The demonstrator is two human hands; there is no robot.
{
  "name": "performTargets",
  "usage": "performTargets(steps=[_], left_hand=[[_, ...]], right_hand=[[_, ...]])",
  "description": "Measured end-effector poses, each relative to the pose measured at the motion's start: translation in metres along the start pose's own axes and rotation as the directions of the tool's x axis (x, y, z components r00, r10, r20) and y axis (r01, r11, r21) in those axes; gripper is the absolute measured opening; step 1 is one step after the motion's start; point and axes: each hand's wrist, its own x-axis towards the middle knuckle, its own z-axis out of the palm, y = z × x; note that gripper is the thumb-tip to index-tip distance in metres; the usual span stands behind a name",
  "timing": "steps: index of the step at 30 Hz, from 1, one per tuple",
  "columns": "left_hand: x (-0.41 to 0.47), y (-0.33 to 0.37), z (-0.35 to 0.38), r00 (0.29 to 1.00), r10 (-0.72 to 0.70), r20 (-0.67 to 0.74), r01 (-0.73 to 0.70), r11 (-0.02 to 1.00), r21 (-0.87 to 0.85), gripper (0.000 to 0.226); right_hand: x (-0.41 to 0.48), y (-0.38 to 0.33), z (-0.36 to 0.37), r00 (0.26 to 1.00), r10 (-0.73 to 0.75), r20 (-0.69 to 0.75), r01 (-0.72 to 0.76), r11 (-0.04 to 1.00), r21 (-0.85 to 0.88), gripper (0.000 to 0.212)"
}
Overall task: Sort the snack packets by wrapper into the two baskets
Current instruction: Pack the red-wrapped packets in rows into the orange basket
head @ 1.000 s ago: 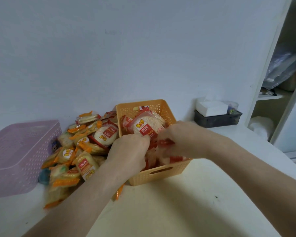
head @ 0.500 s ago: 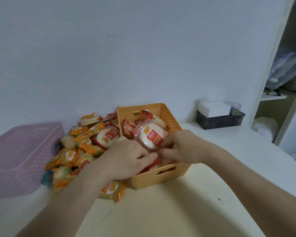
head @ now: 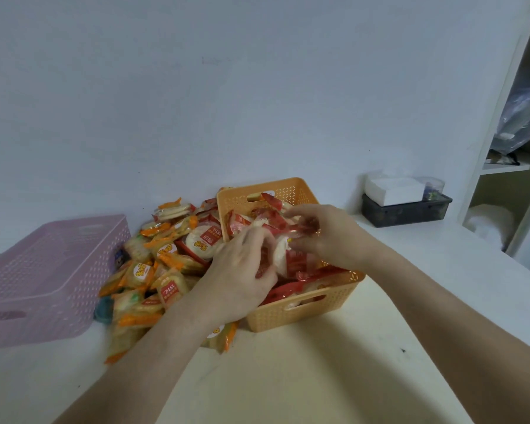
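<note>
An orange basket (head: pixel 300 310) stands mid-table, filled with red-wrapped snack packets (head: pixel 283 289). Both hands are over it. My left hand (head: pixel 242 270) reaches in from the left edge, its fingers curled round red packets. My right hand (head: pixel 322 234) pinches a red packet wrapper (head: pixel 300 226) above the basket's middle. A heap of orange-wrapped packets (head: pixel 153 270), with a few red ones mixed in, lies between the orange basket and a pink basket (head: pixel 46 276) at the left. The pink basket's inside is hidden from view.
A dark tray (head: pixel 407 209) with a white tissue box stands against the wall at back right. A white shelf unit (head: pixel 502 166) rises at the right. One orange packet (head: pixel 224 335) lies just in front of the orange basket's left corner.
Both hands have stayed in the orange basket, shifting among the red packets. My right hand has risen a little and now pinches a wrapper. The round red-label packet held up before has dropped among the others.
</note>
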Motion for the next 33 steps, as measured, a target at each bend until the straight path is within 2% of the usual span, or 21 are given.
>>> performTargets(steps=[2,5,7,8,9,10,11,12,13,15,18,21,23,26,29,31,33], left_hand=[[0.001,0.004,0.001,0.997,-0.034,-0.067,0.025,0.991,-0.129,0.036],[0.001,0.01,-0.001,0.994,-0.085,-0.067,0.061,0.953,-0.298,0.047],[-0.001,0.007,0.0,0.994,-0.064,-0.088,0.039,0.963,-0.266,0.047],[-0.002,0.005,-0.001,0.994,-0.06,-0.088,0.037,0.971,-0.236,0.042],[-0.003,0.003,-0.001,0.996,-0.053,-0.077,0.037,0.978,-0.206,0.037],[-0.003,0.001,-0.002,0.998,-0.035,-0.054,0.025,0.984,-0.174,0.032],[-0.002,0.001,-0.003,1.0,-0.017,-0.014,0.015,0.991,-0.135,0.031],[-0.001,0.002,-0.003,0.999,0.001,0.032,0.002,0.997,-0.078,0.032],[0.0,0.003,-0.004,0.997,0.02,0.079,-0.02,1.0,-0.001,0.034],[0.002,0.006,-0.005,0.988,0.033,0.148,-0.049,0.993,0.104,0.043],[0.001,0.005,-0.005,0.995,0.03,0.093,-0.032,0.999,0.021,0.031],[-0.002,0.005,-0.004,0.999,-0.041,0.006,0.041,0.996,-0.073,0.019],[-0.003,0.005,-0.004,1.0,-0.014,0.009,0.015,1.0,-0.016,0.021],[-0.003,0.008,-0.004,0.999,0.019,0.045,-0.027,0.983,0.179,0.019],[-0.001,0.008,-0.004,0.996,0.028,0.088,-0.051,0.959,0.279,0.03],[0.0,0.01,-0.005,0.992,0.018,0.123,-0.057,0.946,0.318,0.044],[0.002,0.011,-0.005,0.99,0.006,0.143,-0.058,0.931,0.361,0.043]], right_hand=[[-0.006,0.0,-0.006,0.998,-0.005,0.055,-0.003,0.99,0.143,0.029],[-0.01,-0.002,-0.003,0.983,-0.015,0.18,-0.027,0.973,0.229,0.029],[-0.011,-0.003,-0.006,0.96,0.055,0.275,-0.158,0.915,0.37,0.027],[-0.009,-0.003,-0.009,0.953,0.086,0.291,-0.2,0.9,0.387,0.024],[-0.007,-0.003,-0.011,0.961,0.113,0.251,-0.189,0.933,0.305,0.021],[-0.004,-0.002,-0.013,0.974,0.122,0.19,-0.145,0.983,0.112,0.018],[-0.001,-0.002,-0.012,0.98,0.119,0.158,-0.098,0.986,-0.134,0.017],[0.001,-0.006,-0.01,0.977,0.118,0.178,-0.048,0.933,-0.356,0.015],[0.002,-0.011,-0.007,0.962,0.133,0.239,0.007,0.863,-0.506,0.015],[0.003,-0.02,0.001,0.901,0.203,0.382,0.099,0.763,-0.639,0.021],[0.01,-0.027,0.006,0.82,0.309,0.482,0.126,0.724,-0.679,0.037],[0.019,-0.019,0.014,0.809,0.32,0.492,0.069,0.781,-0.621,0.046],[0.019,-0.011,0.02,0.843,0.274,0.463,0.025,0.84,-0.542,0.04],[0.017,-0.006,0.018,0.909,0.169,0.381,0.037,0.878,-0.478,0.036],[0.012,-0.012,0.0,0.94,0.066,0.335,0.135,0.83,-0.541,0.05],[0.007,-0.018,-0.014,0.934,0.065,0.353,0.16,0.803,-0.574,0.059],[-0.002,-0.021,-0.02,0.937,0.035,0.349,0.187,0.791,-0.583,0.047]])
